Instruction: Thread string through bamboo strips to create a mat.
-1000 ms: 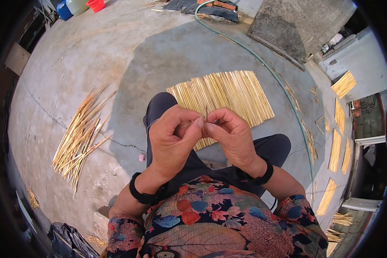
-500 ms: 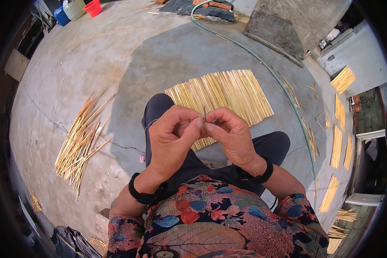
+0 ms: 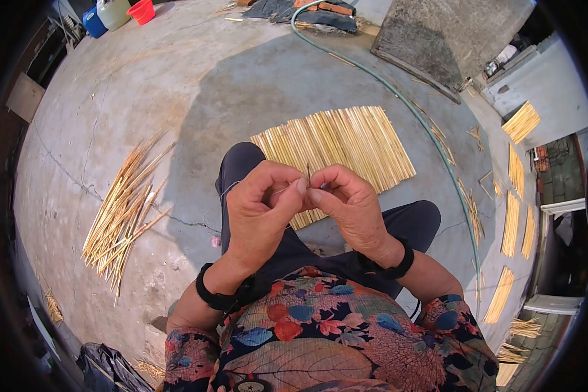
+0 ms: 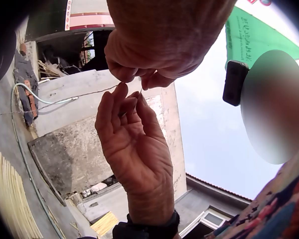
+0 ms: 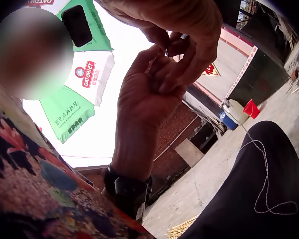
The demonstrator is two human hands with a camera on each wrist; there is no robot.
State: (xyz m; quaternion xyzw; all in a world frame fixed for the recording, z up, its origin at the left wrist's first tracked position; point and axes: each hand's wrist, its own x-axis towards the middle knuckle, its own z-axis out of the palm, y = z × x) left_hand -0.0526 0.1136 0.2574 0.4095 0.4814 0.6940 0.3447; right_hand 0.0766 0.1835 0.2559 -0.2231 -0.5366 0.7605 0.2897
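Note:
In the head view the left hand and right hand meet at their fingertips, above the person's lap. Thumb and forefinger of each are pinched together. A thin dark needle stands upright from the right fingertips, right beside the left ones. Twisted thread runs out from the hands in the left wrist view. The right wrist view shows pale thread looped over the dark trouser knee, and the left hand pinching at the needle end. Beyond the hands lies a mat of pale reed stalks side by side.
Loose stalks lie heaped on the concrete at left. A green hose curves past the mat's right side. Several stalk bundles line the far right. A red bucket and blue container stand at top left.
The head view has shifted slightly, then held steady. Both hands stay together at the fingertips with barely any movement; the needle stays between them.

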